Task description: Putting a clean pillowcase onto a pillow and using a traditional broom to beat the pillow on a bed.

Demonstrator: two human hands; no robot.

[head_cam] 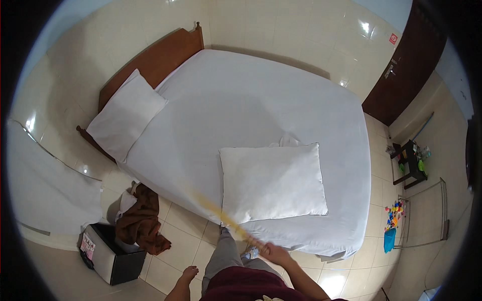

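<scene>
My right hand (276,254) is closed around the handle end of a yellowish stick-like brush or broom (226,219), blurred, whose far end reaches up and left over the bed's near edge. The bed (241,109) has a fitted white sheet. One white pillow (275,182) lies on its near side, partly under the stick's line; a second white pillow (128,113) rests by the wooden headboard (150,60). Low over the floor tiles, left of my legs, my left hand (190,271) holds nothing visible; its fingers look curled.
A brown cloth (141,222) hangs over a black-and-white box (126,265) at lower left. A white curtain or cloth (52,177) hangs at far left. A small black table (411,165), a wire rack (445,210) and colourful small items (395,214) stand or lie at right, below a dark door (408,64).
</scene>
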